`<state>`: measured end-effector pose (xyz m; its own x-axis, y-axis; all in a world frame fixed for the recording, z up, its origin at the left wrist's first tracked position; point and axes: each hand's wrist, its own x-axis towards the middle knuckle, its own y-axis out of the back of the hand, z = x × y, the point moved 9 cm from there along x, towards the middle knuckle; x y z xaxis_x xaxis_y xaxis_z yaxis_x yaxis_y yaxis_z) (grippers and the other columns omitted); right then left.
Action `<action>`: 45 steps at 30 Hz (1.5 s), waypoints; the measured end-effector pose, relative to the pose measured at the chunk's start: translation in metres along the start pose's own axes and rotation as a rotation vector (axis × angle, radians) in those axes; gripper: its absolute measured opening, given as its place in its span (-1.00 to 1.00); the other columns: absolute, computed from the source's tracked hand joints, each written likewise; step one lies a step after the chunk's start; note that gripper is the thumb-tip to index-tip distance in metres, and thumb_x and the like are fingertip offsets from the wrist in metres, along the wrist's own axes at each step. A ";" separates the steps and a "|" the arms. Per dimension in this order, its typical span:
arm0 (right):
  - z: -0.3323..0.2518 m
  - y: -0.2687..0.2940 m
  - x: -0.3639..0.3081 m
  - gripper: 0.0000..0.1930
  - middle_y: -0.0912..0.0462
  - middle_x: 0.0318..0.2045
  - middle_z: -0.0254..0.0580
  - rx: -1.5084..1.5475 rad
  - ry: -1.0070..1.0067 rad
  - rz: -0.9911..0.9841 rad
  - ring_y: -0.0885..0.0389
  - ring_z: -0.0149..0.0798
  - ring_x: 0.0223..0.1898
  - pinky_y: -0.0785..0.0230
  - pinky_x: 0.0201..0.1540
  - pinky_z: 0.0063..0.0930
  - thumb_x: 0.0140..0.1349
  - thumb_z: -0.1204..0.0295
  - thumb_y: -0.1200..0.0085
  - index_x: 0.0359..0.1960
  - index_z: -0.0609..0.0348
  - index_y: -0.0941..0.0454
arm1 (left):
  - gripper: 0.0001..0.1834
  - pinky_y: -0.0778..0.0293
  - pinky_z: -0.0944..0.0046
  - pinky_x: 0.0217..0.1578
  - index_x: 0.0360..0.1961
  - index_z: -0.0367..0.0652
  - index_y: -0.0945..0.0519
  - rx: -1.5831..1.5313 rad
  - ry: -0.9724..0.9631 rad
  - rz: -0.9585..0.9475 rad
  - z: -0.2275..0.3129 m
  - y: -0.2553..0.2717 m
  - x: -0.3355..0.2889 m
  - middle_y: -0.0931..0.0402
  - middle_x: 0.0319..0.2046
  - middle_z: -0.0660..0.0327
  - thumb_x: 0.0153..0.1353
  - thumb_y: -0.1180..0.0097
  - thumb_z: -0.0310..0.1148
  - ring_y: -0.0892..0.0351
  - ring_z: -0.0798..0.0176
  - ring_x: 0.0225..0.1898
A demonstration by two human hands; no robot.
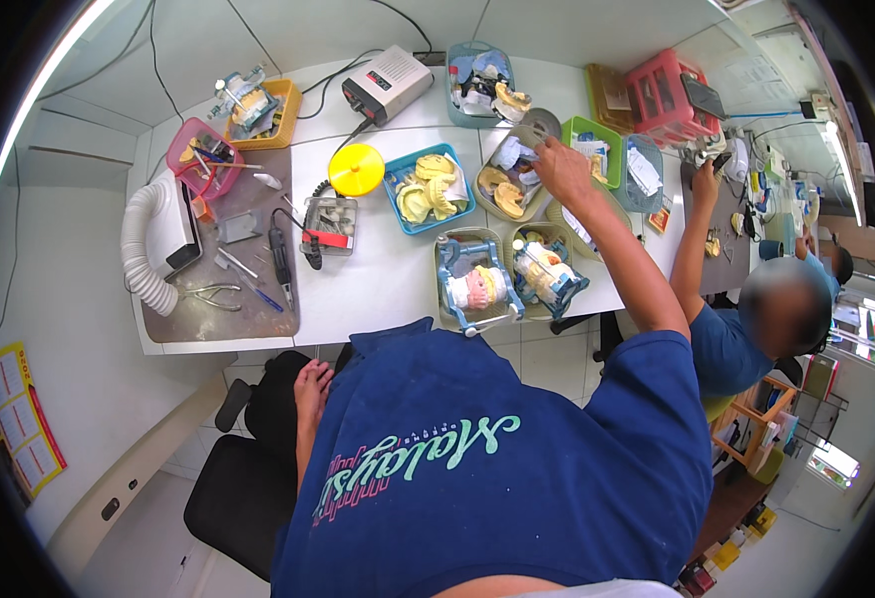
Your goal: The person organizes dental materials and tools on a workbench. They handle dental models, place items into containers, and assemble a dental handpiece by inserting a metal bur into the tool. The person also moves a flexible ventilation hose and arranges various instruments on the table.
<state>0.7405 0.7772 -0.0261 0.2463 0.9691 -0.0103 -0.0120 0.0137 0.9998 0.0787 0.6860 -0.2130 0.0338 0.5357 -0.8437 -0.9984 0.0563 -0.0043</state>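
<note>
My right hand (564, 171) reaches far over the bench, its bent fingers at the far right rim of a grey basket (483, 195). Inside that basket lie tan dental casts (503, 192) and a pale blue wrapped bundle (513, 152); what the fingertips hold is hidden. My left hand (313, 389) hangs low by my side, below the bench edge, with its fingers curled. A thin tip shows just above it, too small to name. Nearer me, two baskets bear blue articulators, one with a pink-gummed dental model (480, 288), the other with a yellowish model (547, 265).
A blue basket of yellowish casts (428, 189) stands mid-bench beside a yellow disc (356, 169). At left, a brown mat (223, 324) carries a handpiece (280, 261), pliers (210, 296) and a white hose (139, 249). A co-worker (731, 339) sits at right.
</note>
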 end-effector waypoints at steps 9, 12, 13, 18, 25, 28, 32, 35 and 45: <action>0.011 0.025 -0.009 -0.80 -0.67 -0.40 -0.01 0.075 -0.121 0.025 -0.69 0.05 -0.36 -0.49 -0.29 -0.02 0.10 0.36 -0.12 -0.26 0.14 -0.58 | -0.56 -0.46 0.20 0.07 0.25 -0.21 -0.35 0.022 0.017 0.007 0.001 0.007 -0.004 -0.49 0.11 0.06 0.45 0.08 -0.21 -0.54 0.16 0.07; 0.035 0.062 -0.009 -0.79 -0.68 -0.42 0.01 0.135 -0.232 0.115 -0.69 0.03 -0.36 -0.49 -0.28 -0.05 0.13 0.30 -0.14 -0.28 0.15 -0.57 | -0.55 -0.49 0.20 0.04 0.25 -0.22 -0.36 0.027 0.002 -0.005 -0.009 0.014 0.001 -0.49 0.12 0.05 0.45 0.09 -0.21 -0.56 0.17 0.05; 0.039 0.077 -0.010 -0.78 -0.68 -0.42 0.01 0.158 -0.258 0.157 -0.69 0.03 -0.36 -0.49 -0.28 -0.07 0.13 0.29 -0.15 -0.28 0.15 -0.57 | -0.56 -0.50 0.19 0.03 0.24 -0.23 -0.36 0.031 0.001 -0.009 -0.012 0.016 0.004 -0.49 0.11 0.05 0.45 0.09 -0.22 -0.56 0.17 0.04; 0.050 0.103 -0.014 -0.77 -0.70 -0.41 -0.02 0.294 -0.323 0.259 -0.69 0.04 -0.35 -0.50 -0.25 -0.11 0.13 0.26 -0.18 -0.30 0.16 -0.58 | -0.56 -0.50 0.19 0.03 0.24 -0.22 -0.37 0.049 0.007 -0.017 -0.010 0.017 0.008 -0.51 0.09 0.05 0.45 0.09 -0.22 -0.57 0.17 0.04; 0.029 0.029 -0.008 -0.74 -0.70 -0.40 -0.01 0.225 -0.232 0.012 -0.69 0.08 -0.32 -0.50 -0.21 -0.05 0.13 0.24 -0.20 -0.26 0.13 -0.57 | -0.56 -0.44 0.19 0.08 0.26 -0.17 -0.36 0.033 0.045 -0.007 0.001 0.013 0.008 -0.50 0.12 0.07 0.45 0.09 -0.22 -0.55 0.17 0.08; 0.018 0.031 -0.008 -0.73 -0.70 -0.38 -0.04 0.195 -0.177 0.120 -0.68 0.07 -0.31 -0.48 -0.23 -0.07 0.12 0.23 -0.23 -0.26 0.13 -0.56 | -0.57 -0.43 0.18 0.10 0.26 -0.16 -0.36 0.028 0.043 -0.001 0.001 0.018 0.003 -0.49 0.13 0.06 0.45 0.10 -0.23 -0.53 0.15 0.10; -0.018 0.044 -0.010 -0.71 -0.70 -0.43 -0.02 0.377 -0.131 0.088 -0.67 0.09 -0.35 -0.47 -0.26 -0.09 0.12 0.18 -0.27 -0.33 0.14 -0.59 | -0.57 -0.42 0.17 0.13 0.27 -0.17 -0.35 0.013 0.040 0.005 -0.016 0.029 0.005 -0.48 0.15 0.04 0.45 0.12 -0.24 -0.52 0.13 0.12; -0.039 0.004 -0.010 -0.69 -0.69 -0.50 0.01 0.317 -0.116 -0.256 -0.67 0.08 -0.40 -0.47 -0.29 -0.09 0.09 0.13 -0.30 -0.44 0.14 -0.65 | -0.57 -0.43 0.16 0.13 0.27 -0.19 -0.35 0.052 0.043 -0.017 -0.018 0.023 0.005 -0.47 0.16 0.02 0.45 0.13 -0.26 -0.53 0.12 0.12; -0.040 -0.032 -0.006 -0.71 -0.69 -0.48 0.09 0.268 -0.189 -0.271 -0.69 0.10 -0.38 -0.52 -0.28 -0.10 -0.03 0.15 -0.33 -0.51 0.14 -0.69 | -0.59 -0.49 0.17 0.04 0.23 -0.22 -0.38 0.026 0.045 0.045 -0.013 0.022 -0.004 -0.51 0.09 0.05 0.44 0.12 -0.27 -0.56 0.18 0.03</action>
<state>0.7006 0.7806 -0.0582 0.3797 0.8768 -0.2952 0.3243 0.1727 0.9301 0.0558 0.6742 -0.2171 -0.0140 0.5001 -0.8658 -0.9973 0.0551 0.0479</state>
